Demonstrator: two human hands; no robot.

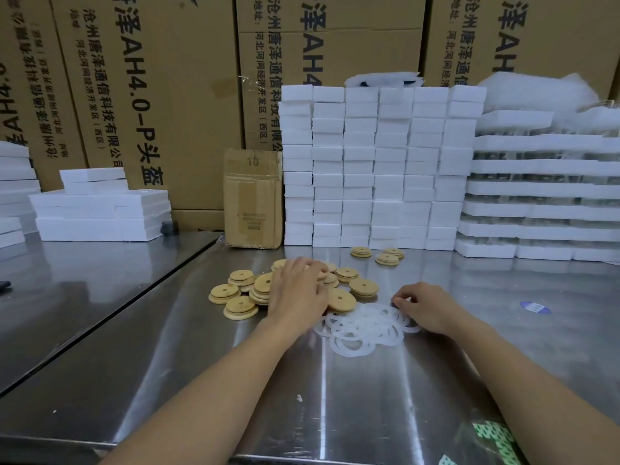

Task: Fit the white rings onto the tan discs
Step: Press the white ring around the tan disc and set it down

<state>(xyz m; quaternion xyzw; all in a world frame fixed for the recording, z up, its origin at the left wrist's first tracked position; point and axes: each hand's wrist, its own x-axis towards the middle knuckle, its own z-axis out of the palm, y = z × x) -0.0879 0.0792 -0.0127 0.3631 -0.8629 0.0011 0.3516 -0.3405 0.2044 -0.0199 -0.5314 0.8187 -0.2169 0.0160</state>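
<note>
Head view, steel table [335, 397] across lower frame; discs [364, 286] heaped at centre, likely stiff, light, best held by rim; rings [369, 317] piled just lower right, likely thin, floppy; left hand [298, 290] over discs, hold unclear; right hand [427, 308] pinching rings' upper edge.

Left hand [298, 286] lies palm-down with fingers bent, while right hand [427, 308] sits knuckles-up, fingers curled under.

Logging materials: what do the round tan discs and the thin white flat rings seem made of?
The round tan discs look like matt wood or bamboo: pale, dull, stepped edges. The thin white flat rings look like translucent silicone or plastic: the steel table shows through.
</note>
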